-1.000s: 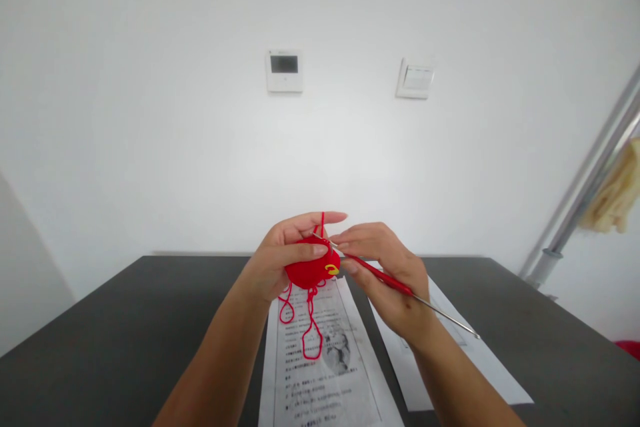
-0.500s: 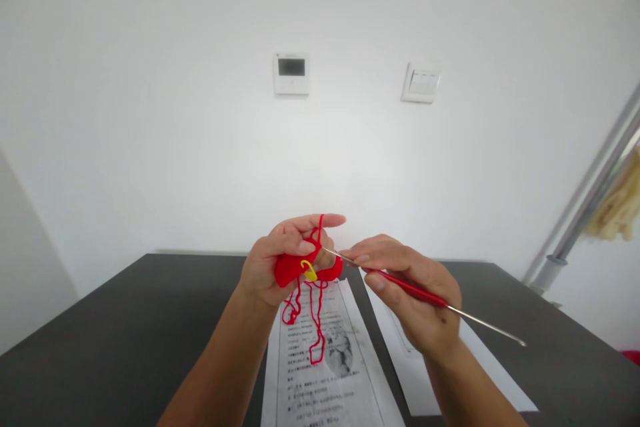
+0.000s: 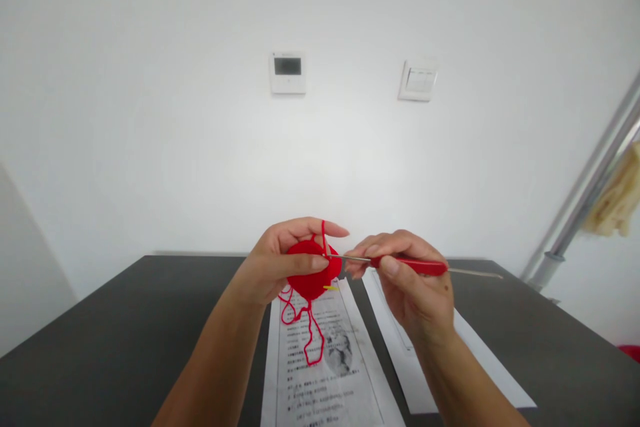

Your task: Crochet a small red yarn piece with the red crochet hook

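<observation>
My left hand (image 3: 280,255) pinches a red crochet piece (image 3: 307,283) between thumb and fingers. Over its raised index finger runs a strand of red yarn (image 3: 324,233). A yellow stitch marker (image 3: 330,287) pokes out at the lower right of the piece, mostly hidden. Loose loops of red yarn dangle below. My right hand (image 3: 410,273) is closed around the red handle of a crochet hook (image 3: 410,265), held nearly level. The hook's metal tip reaches the upper edge of the crochet piece by my left thumb; whether it is inside a stitch I cannot tell.
Beneath my hands a printed sheet (image 3: 320,387) lies on the dark table (image 3: 100,333), with a second paper (image 3: 465,373) to its right. A white wall carries a thermostat (image 3: 288,73) and a light switch (image 3: 419,81). A metal pole (image 3: 590,200) slants at the right.
My left hand has turned the crochet piece so its broad face shows and the marker is mostly hidden. The hook has swung from a slant to nearly level.
</observation>
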{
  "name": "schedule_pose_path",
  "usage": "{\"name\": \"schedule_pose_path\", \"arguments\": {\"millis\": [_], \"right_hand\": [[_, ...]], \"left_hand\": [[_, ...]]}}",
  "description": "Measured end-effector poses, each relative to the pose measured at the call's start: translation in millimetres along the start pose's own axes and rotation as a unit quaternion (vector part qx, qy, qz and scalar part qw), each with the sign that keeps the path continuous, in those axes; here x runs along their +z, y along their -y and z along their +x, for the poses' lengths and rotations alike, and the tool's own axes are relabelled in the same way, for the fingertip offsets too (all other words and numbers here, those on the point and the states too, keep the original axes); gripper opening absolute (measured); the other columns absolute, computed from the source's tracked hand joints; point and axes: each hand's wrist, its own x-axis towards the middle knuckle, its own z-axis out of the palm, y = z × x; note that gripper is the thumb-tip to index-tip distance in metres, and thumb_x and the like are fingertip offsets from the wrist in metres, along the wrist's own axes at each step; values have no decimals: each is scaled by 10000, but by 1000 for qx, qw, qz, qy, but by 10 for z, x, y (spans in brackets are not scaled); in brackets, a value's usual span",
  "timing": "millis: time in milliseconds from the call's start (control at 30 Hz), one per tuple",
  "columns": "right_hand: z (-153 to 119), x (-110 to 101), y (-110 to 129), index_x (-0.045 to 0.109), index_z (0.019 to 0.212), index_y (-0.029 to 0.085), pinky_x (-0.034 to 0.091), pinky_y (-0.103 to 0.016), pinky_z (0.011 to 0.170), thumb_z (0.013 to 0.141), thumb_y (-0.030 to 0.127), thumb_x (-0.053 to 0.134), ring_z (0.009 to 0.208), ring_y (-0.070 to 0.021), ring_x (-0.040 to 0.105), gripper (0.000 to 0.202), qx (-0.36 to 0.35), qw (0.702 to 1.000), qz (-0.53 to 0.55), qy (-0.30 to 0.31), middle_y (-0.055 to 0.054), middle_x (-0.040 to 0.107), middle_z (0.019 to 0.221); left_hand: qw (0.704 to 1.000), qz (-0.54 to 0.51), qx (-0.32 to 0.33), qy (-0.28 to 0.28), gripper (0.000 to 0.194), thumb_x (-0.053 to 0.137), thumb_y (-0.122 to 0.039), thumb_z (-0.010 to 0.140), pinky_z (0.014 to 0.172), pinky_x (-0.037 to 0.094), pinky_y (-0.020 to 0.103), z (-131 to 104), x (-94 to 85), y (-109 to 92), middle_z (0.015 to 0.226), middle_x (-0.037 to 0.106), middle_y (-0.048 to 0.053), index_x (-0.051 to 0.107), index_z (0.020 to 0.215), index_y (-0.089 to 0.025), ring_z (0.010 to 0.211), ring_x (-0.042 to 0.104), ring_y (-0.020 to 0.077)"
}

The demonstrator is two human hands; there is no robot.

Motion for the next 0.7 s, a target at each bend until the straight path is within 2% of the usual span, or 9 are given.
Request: {"name": "schedule_pose_path", "arguments": {"millis": [100,200,267,333,400,500,600,700], "right_hand": [[-20,-6,-37,791,1083,280,666,-361,787,973,201,705,936,-208,786,161,-99,990,-102,5,-42,838,1032],[-7,-34,-50,753,1185,270,646,-436,910,952,111,688,1089,-240,759,289,-191,949,-238,78,-77,818,1156],[10,-51,-50,735,1218,268,632,-455,945,941,93,688,1115,-245,751,331,-211,930,-282,107,-87,810,1191],[20,-62,-51,729,1226,278,627,-446,948,947,90,678,1117,-238,747,340,-200,935,-275,95,-76,810,1185],[20,-70,-54,744,1195,289,628,-421,937,953,94,677,1097,-227,752,317,-166,955,-236,64,-54,815,1152],[19,-75,-54,777,1109,304,644,-374,890,954,107,695,1029,-208,779,263,-113,980,-160,30,-20,827,1081],[32,-77,-53,792,1069,306,649,-344,872,945,111,709,996,-191,789,244,-90,988,-127,18,-5,831,1046],[48,-81,-59,801,1064,303,646,-328,868,932,98,715,983,-181,786,259,-105,985,-140,11,-3,830,1023]], "left_hand": [[999,16,-6,-28,386,928,-267,676,614,520,258,-12,25,-11,690,748,18,821,1037,-182,591,675,145],[999,27,-22,-23,448,937,-275,677,699,552,264,-12,56,-18,829,800,48,810,1097,-181,695,718,157],[999,38,-31,-16,463,935,-273,687,749,562,273,-16,69,-23,907,816,60,805,1124,-192,760,735,167],[997,56,-36,-28,490,931,-284,697,742,560,271,-22,77,-29,892,813,51,795,1160,-200,755,732,167],[996,66,-32,-46,495,921,-304,712,718,558,269,-22,83,-33,865,808,45,788,1178,-204,735,730,168],[996,61,7,-66,377,895,-279,740,699,550,243,-7,102,-31,851,799,35,811,1098,-198,736,723,153],[994,58,50,-83,249,868,-190,746,676,527,188,15,133,-21,791,770,0,832,992,-200,708,692,104],[992,53,62,-96,242,859,-138,722,640,515,162,21,169,-21,741,748,-23,828,955,-197,664,672,81]]}}
